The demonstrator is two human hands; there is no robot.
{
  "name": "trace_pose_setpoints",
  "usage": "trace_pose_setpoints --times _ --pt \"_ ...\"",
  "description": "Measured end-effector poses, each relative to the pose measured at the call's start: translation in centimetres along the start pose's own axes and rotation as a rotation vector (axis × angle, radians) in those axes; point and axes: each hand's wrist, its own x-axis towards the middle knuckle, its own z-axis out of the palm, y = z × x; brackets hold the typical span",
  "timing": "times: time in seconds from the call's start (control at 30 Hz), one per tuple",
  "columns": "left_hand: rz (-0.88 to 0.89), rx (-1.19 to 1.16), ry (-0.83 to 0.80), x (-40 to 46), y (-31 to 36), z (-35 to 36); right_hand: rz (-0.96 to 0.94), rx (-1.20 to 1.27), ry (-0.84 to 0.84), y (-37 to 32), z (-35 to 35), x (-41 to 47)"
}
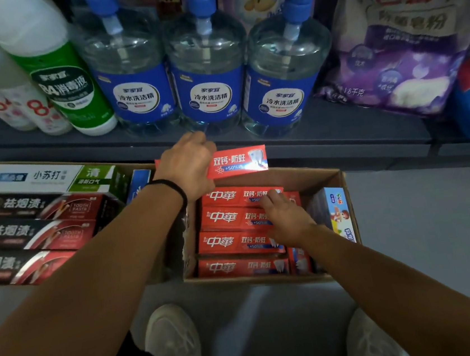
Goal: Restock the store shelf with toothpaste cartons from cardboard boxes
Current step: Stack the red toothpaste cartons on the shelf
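A red toothpaste carton [236, 162] sits gripped in the left hand [188, 165] at twelve o'clock above the cardboard box [342, 183]. The right hand [286, 216] presses flat, seemingly, on packed cartons [229, 241]; lift level toward the shelf [339, 125].

detergent bottles [207, 72], purple bag [399, 39], shoes [172, 334]

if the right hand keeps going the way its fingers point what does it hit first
Probably the top red toothpaste carton in the cardboard box: the right hand has its fingertips at or just above it; contact is unclear.
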Motion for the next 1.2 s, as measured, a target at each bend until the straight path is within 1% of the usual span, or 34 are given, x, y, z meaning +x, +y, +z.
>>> trace_pose_setpoints --times 0.27,0.43,0.63,0.73,1.07,1.2 --pt "-0.002 -0.005 -0.024 0.1 0.0 0.3 -0.004 -0.139 -0.015 0.1 0.5 0.5" --pt "-0.001 0.007 -0.012 -0.1 -0.1 -0.1 -0.01 -0.103 -0.063 -0.2 -0.2 0.1" --pt "0.014 0.056 0.045 -1.8 0.9 -3.6 0.001 -0.097 -0.019 -0.4 -4.1 -2.7" --pt "0.026 0.077 0.095 -3.1 2.0 -6.7 -0.006 -0.174 0.027 -0.6 -7.7 -4.8" --pt "0.033 0.156 0.256 -9.5 7.6 -19.0 -0.038 -0.248 0.358 -2.1 -21.0 -16.4" --pt "0.043 0.17 0.346 -11.7 9.5 -23.8 -0.015 -0.321 0.442 -2.4 -25.5 -21.0"
